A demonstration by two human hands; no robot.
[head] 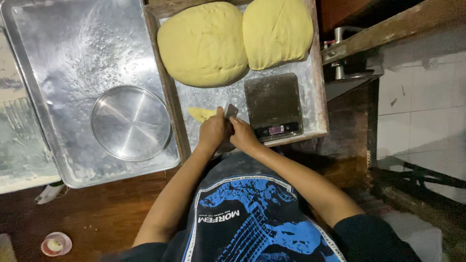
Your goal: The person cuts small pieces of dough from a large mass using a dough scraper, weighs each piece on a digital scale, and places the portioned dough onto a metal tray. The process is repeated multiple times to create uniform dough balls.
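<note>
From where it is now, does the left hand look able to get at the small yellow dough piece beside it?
Probably yes: the left hand sits just below the small dough piece, nothing lying between them on the floured tray.

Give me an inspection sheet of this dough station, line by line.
Surface: floured metal-lined wooden tray on a dark wooden table.
Job's things: two yellow dough mounds; small dough piece; scraper; digital scale.
Clutter: round pan on a big steel tray; small cup.
Hands: left hand and right hand together at the scraper; which one grips it is unclear.
Cables: nothing seen.
Surroundings: white tiled floor.
</note>
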